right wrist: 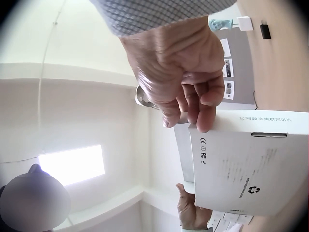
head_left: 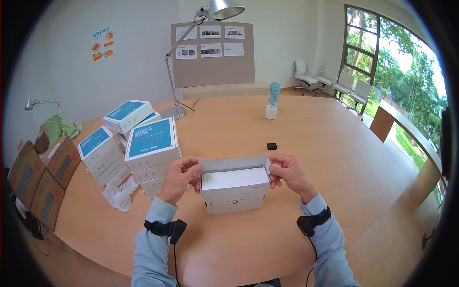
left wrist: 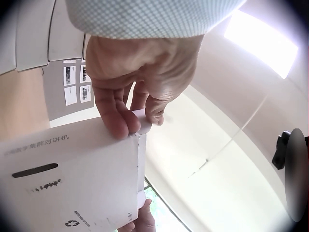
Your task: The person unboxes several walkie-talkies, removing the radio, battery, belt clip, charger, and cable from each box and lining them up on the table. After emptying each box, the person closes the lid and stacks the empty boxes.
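A white cardboard box stands on its side edge at the front of the table, its opened end facing up. My left hand pinches the upper left corner between thumb and fingers; in the left wrist view a small white flap sits between them. At the opposite corner my right hand grips the box the same way, thumb on top. Inside the opening a plain white surface shows. Printed lettering, a dark slot and a recycling mark appear on the box's faces.
Stacked white boxes with blue labels stand left, beside a crumpled white bag. Brown cartons are at the far left. Beyond my hands lie a black adapter, a teal bust on a white block and a desk lamp.
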{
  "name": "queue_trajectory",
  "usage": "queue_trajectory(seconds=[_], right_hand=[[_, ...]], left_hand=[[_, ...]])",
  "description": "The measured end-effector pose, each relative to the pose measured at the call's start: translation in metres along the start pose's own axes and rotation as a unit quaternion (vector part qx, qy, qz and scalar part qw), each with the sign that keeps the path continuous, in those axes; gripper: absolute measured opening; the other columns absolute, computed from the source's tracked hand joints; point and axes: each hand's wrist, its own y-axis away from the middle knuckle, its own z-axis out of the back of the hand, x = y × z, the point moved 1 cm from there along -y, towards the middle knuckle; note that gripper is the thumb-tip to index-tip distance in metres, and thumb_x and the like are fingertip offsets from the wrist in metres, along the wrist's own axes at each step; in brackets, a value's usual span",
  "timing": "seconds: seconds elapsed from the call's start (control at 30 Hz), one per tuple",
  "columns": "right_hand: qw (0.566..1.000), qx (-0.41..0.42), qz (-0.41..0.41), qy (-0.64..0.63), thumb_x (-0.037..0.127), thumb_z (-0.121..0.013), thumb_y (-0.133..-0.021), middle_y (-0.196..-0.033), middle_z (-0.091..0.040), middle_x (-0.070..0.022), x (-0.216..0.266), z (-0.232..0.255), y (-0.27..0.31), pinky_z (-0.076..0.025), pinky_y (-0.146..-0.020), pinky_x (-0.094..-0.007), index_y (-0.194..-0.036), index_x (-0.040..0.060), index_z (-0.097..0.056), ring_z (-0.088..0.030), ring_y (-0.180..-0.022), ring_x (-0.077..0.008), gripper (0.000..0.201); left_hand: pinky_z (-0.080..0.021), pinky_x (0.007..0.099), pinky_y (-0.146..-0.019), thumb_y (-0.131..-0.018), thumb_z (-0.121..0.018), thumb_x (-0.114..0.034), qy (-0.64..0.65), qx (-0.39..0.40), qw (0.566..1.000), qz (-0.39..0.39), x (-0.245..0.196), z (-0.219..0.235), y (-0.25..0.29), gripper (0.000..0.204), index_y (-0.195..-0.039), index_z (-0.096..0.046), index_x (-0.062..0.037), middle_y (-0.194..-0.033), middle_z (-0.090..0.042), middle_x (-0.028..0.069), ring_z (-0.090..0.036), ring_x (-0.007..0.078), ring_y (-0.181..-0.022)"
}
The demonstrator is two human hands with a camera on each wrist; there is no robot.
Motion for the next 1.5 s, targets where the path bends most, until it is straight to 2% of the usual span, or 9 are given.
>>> queue_trajectory(seconds=[0.23, 0.4, 0.63, 0.93, 1.03, 1.1, 1.33, 1.4, 1.5], right_hand=[[0.999, 0.004, 0.014, 0.036, 0.015, -0.070, -0.100, -0.076, -0.069, -0.0055, 0.004, 0.000, 0.001, -0.047, -0.050, -0.0224, -0.127, -0.0048, -0.065, -0.068, -0.062, -0.0119, 0.034], [0.997, 0.031, 0.031, 0.059, 0.013, -0.070, -0.099, -0.084, -0.072, -0.0062, 0.006, 0.003, 0.003, -0.051, -0.055, -0.0228, -0.129, -0.0052, -0.065, -0.070, -0.067, -0.0120, 0.035], [0.998, -0.002, 0.006, 0.062, 0.012, -0.070, -0.099, -0.082, -0.070, -0.0044, 0.007, -0.003, 0.003, -0.052, -0.056, -0.0227, -0.130, -0.0046, -0.065, -0.070, -0.067, -0.0118, 0.035], [0.993, 0.052, 0.019, 0.104, 0.011, -0.069, -0.099, -0.080, -0.068, -0.0024, 0.011, 0.003, 0.007, -0.053, -0.059, -0.0236, -0.129, 0.0014, -0.068, -0.070, -0.072, -0.0110, 0.031], [0.995, 0.038, -0.014, 0.093, 0.011, -0.069, -0.099, -0.083, -0.069, -0.0023, 0.008, 0.004, 0.005, -0.053, -0.059, -0.0239, -0.126, 0.0021, -0.069, -0.070, -0.073, -0.0105, 0.029], [0.992, 0.020, -0.010, 0.122, 0.011, -0.068, -0.099, -0.095, -0.071, -0.0066, -0.001, 0.003, 0.001, -0.055, -0.058, -0.0246, -0.125, 0.0002, -0.069, -0.071, -0.073, -0.0122, 0.028], [0.979, -0.017, -0.074, 0.190, 0.023, -0.067, -0.101, -0.112, -0.069, -0.0093, 0.030, -0.028, 0.018, -0.051, -0.050, -0.0242, -0.130, -0.0003, -0.061, -0.071, -0.072, -0.0132, 0.038], [0.975, 0.051, -0.147, 0.159, 0.025, -0.067, -0.101, -0.112, -0.068, -0.0112, 0.034, -0.038, 0.022, -0.054, -0.051, -0.0252, -0.134, -0.0010, -0.056, -0.072, -0.072, -0.0156, 0.043], [0.979, 0.021, -0.135, 0.154, 0.024, -0.067, -0.101, -0.113, -0.068, -0.0114, 0.034, -0.042, 0.029, -0.058, -0.056, -0.0261, -0.132, -0.0016, -0.057, -0.072, -0.071, -0.0169, 0.042]], left_hand=[[-0.054, 0.0272, -0.049, -0.099, -0.073, -0.020, -0.005, -0.018, 1.000, 0.008, -0.003, -0.001, 0.002, 0.026, -0.110, -0.070, 0.0027, -0.076, -0.066, 0.0044, -0.063, 0.0118, -0.054], [-0.059, 0.0296, -0.054, -0.101, -0.068, -0.020, -0.048, 0.030, 0.998, 0.027, -0.011, 0.002, 0.004, 0.028, -0.115, -0.070, 0.0050, -0.081, -0.069, 0.0062, -0.066, 0.0133, -0.059], [-0.059, 0.0296, -0.057, -0.100, -0.070, -0.023, -0.040, 0.017, 0.999, 0.031, -0.015, 0.001, 0.005, 0.033, -0.118, -0.070, 0.0053, -0.084, -0.071, 0.0082, -0.067, 0.0142, -0.062], [-0.061, 0.0294, -0.067, -0.094, -0.076, -0.013, -0.101, 0.099, 0.989, 0.052, -0.024, 0.008, 0.012, 0.030, -0.121, -0.071, -0.0008, -0.081, -0.071, 0.0067, -0.069, 0.0152, -0.067], [-0.061, 0.0293, -0.065, -0.095, -0.075, -0.014, -0.099, 0.112, 0.987, 0.066, -0.024, 0.009, 0.012, 0.029, -0.121, -0.072, -0.0025, -0.093, -0.073, 0.0115, -0.070, 0.0161, -0.068], [-0.062, 0.0291, -0.063, -0.095, -0.075, -0.016, -0.132, 0.109, 0.975, 0.144, -0.021, 0.008, 0.011, 0.036, -0.126, -0.067, 0.0007, -0.112, -0.070, 0.0167, -0.071, 0.0173, -0.069], [-0.063, 0.0286, -0.061, -0.095, -0.073, -0.019, -0.135, 0.125, 0.969, 0.164, -0.042, -0.015, 0.020, 0.050, -0.135, -0.056, 0.0053, -0.113, -0.070, 0.0172, -0.073, 0.0175, -0.070], [-0.065, 0.0305, -0.064, -0.093, -0.072, -0.010, -0.142, 0.148, 0.960, 0.192, -0.045, -0.016, 0.021, 0.045, -0.132, -0.057, 0.0069, -0.115, -0.068, 0.0160, -0.075, 0.0214, -0.073], [-0.064, 0.0296, -0.066, -0.093, -0.071, -0.009, -0.156, 0.171, 0.957, 0.173, -0.044, -0.018, 0.022, 0.044, -0.131, -0.058, 0.0067, -0.116, -0.068, 0.0160, -0.075, 0.0202, -0.077]])
